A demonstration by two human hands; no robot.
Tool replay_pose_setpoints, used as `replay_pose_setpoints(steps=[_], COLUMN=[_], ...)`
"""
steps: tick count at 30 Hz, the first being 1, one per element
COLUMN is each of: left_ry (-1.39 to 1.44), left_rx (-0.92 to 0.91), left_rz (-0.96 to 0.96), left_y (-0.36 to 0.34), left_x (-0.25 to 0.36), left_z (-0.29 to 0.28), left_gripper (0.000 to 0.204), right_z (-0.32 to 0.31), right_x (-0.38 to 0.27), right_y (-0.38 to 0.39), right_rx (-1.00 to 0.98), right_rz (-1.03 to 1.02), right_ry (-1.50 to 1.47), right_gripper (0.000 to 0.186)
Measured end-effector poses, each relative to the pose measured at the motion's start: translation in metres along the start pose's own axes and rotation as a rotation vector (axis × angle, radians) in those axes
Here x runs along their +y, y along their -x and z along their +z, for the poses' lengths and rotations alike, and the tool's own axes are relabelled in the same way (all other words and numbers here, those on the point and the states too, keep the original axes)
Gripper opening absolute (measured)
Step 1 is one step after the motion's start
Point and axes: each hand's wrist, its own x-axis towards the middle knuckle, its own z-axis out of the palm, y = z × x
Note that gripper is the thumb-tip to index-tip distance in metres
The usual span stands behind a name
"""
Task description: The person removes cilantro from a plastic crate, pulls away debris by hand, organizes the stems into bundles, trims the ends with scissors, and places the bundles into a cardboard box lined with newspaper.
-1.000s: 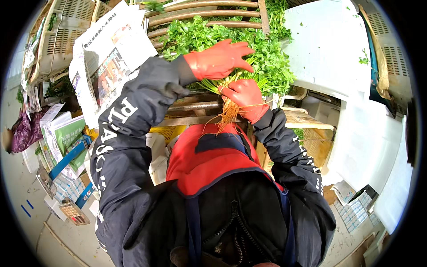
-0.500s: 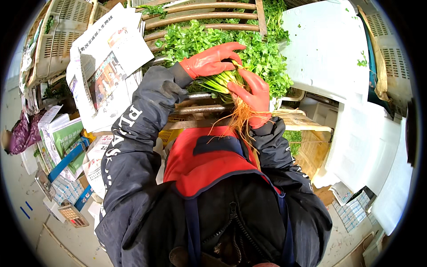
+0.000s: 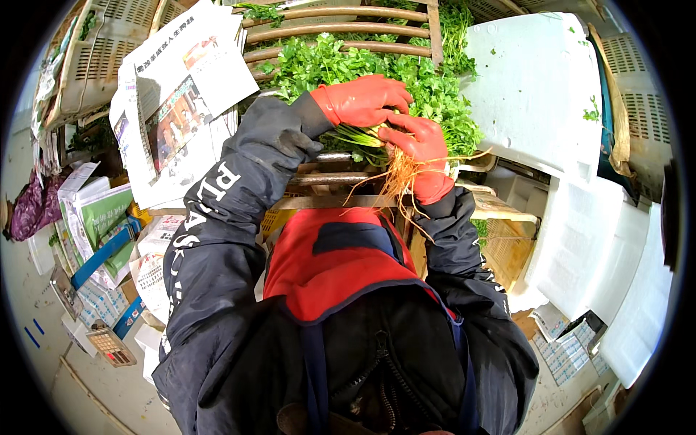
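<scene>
In red rubber gloves, both my hands work on a bunch of leafy green herbs (image 3: pixel 355 137) that looks like coriander or celery. My left hand (image 3: pixel 365 99) lies over the stems with its fingers together and curled down around them. Closed around the root end is my right hand (image 3: pixel 422 151), its thumb and fingertips meeting near the left fingertips. Long thin orange roots (image 3: pixel 399 177) hang from below the right hand. More of the leafy greens (image 3: pixel 319 65) lie heaped on a slatted wooden rack (image 3: pixel 341 177) behind and under my hands.
Newspapers (image 3: pixel 210 69) lie left of the rack. A white foam box lid (image 3: pixel 536 80) sits at the right, with plastic crates (image 3: pixel 641 94) beyond. At far left are a crate (image 3: pixel 109 54), a purple bag (image 3: pixel 36 209) and a calculator (image 3: pixel 111 346).
My left fingers, spread before, have drawn together and curled down over the stems. My right hand has turned slightly, and some roots now stick out to the right.
</scene>
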Motion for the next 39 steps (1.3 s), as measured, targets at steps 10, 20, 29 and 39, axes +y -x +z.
replay_pose_setpoints(steps=[10, 20, 29, 39], left_ry=[0.052, -0.205, 0.023, 0.758], left_rx=[1.027, 1.082, 1.107, 1.098], left_rz=[-0.371, -0.622, -0.589, -0.153], left_y=[0.063, 0.144, 0.132, 0.112], left_x=[0.035, 0.005, 0.075, 0.115], left_z=[-0.005, 0.031, 0.039, -0.055], left_gripper=[0.033, 0.029, 0.028, 0.061], right_z=[-0.004, -0.121, -0.121, -0.182], right_x=[0.030, 0.094, 0.147, 0.002], right_y=[-0.010, -0.100, -0.112, -0.136], right_rx=[0.296, 0.513, 0.565, -0.231], right_rz=[0.297, 0.293, 0.292, 0.613], right_ry=[-0.241, -0.067, 0.227, -0.385], right_gripper=[0.014, 0.025, 0.029, 0.025])
